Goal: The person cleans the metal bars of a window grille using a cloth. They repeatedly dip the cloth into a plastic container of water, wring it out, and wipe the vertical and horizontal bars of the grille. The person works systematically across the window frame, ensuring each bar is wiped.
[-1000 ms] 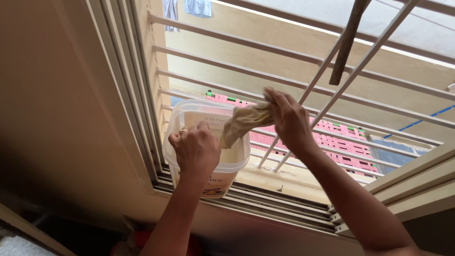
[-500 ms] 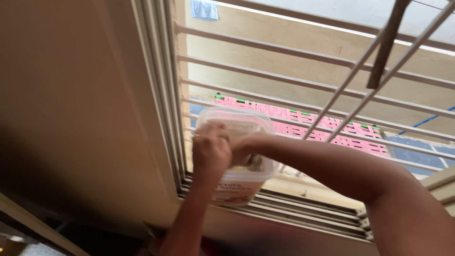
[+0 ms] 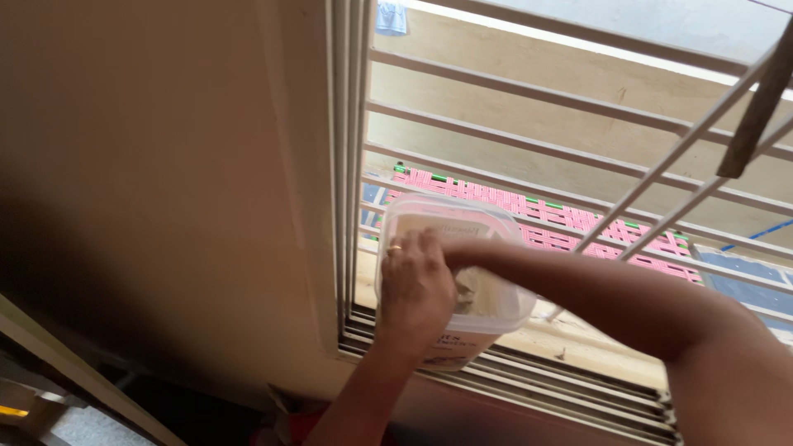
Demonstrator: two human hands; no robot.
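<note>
Left hand [image 3: 417, 285] steadies translucent plastic tub [image 3: 454, 281]; right hand seemingly inside.

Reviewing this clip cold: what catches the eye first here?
A translucent plastic tub held at the window sill, the left hand gripping its near rim while the right forearm reaches across and down into it. Behind it, pale window bars run across, with a pink woven surface outside below.

A translucent white plastic tub [image 3: 450, 281] sits tilted on the window sill, a crumpled beige cloth [image 3: 469, 291] inside.
</note>
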